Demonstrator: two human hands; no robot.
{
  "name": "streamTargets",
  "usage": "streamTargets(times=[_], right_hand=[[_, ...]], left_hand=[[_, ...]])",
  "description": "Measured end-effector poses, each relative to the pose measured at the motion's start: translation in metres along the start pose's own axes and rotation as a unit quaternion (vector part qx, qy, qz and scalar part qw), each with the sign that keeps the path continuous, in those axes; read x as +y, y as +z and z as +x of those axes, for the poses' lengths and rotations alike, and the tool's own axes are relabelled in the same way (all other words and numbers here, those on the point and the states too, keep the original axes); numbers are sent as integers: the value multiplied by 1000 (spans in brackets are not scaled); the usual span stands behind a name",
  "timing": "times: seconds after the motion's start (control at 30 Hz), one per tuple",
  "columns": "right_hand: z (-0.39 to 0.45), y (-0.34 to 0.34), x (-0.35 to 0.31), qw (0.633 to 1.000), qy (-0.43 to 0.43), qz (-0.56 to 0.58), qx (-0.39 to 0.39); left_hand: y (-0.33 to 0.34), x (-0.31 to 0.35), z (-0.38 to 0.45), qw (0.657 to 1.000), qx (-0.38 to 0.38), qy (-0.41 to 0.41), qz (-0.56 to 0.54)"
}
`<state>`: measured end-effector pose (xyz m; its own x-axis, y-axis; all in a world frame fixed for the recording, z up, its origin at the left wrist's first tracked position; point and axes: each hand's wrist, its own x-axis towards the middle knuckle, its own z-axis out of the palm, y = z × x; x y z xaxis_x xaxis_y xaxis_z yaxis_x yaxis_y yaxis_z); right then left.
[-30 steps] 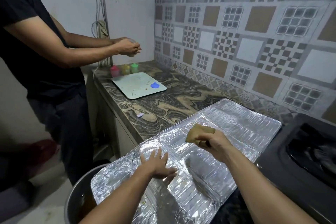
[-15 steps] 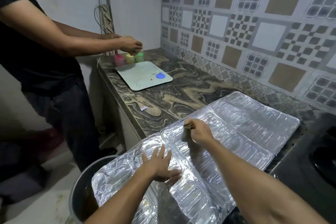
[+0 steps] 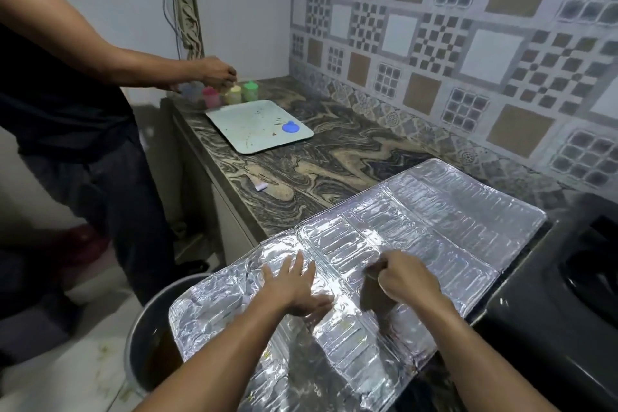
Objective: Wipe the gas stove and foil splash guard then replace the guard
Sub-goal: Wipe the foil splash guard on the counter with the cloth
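Two hands are working on the foil splash guard (image 3: 418, 234), which is lying unfolded and flat across the bench (image 3: 321, 160), its near corner overhanging the bench edge above a metal pot (image 3: 143, 338) on the floor. Left hand (image 3: 294, 284) is spread, palm pressing down on the foil to pin it. Right hand (image 3: 406, 281) is curled into a fist around a cloth (image 3: 374, 269), only a dark scrap of it showing, rubbing the middle panel. Gas stove (image 3: 565, 298) is sitting just beside the guard's right edge. Risks, as judged: thin foil is likely tearing or creasing if the fist is bearing down hard along the ridges; the unsupported corner could be buckling or sliding off toward the pot if the pinning palm lifts. A second person (image 3: 67, 94) is reaching for small coloured cups (image 3: 230, 94) beside a pale tray (image 3: 257, 125) at the far end, well apart, so a collision is looking unlikely.
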<state>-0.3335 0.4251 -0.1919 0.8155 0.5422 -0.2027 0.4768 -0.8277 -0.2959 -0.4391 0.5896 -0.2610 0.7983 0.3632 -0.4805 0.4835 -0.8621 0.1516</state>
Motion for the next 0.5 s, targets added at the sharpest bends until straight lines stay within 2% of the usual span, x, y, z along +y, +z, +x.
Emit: streamTargets(times=[0.1,0.17,0.27,0.33,0.43,0.5], right_hand=[[16,-6,-25,990,-30,122,67],[26,5,-42,978,-73,181,69],[21,40,-51,990,-107,93,-3],[13,59,-46,992,-113,45,-18],[2,59,-23,997,-64,33,-27],[-5,56,1,998,-34,25,-49]], left_hand=[[-1,1,0,1000,1,-1,0],[-2,1,2,1000,-3,-3,-8],[-4,1,2,1000,-9,-6,-23],[-5,0,2,999,-10,-8,-30],[-6,-3,4,1000,-1,0,-19],[-6,-8,5,999,30,26,-16]])
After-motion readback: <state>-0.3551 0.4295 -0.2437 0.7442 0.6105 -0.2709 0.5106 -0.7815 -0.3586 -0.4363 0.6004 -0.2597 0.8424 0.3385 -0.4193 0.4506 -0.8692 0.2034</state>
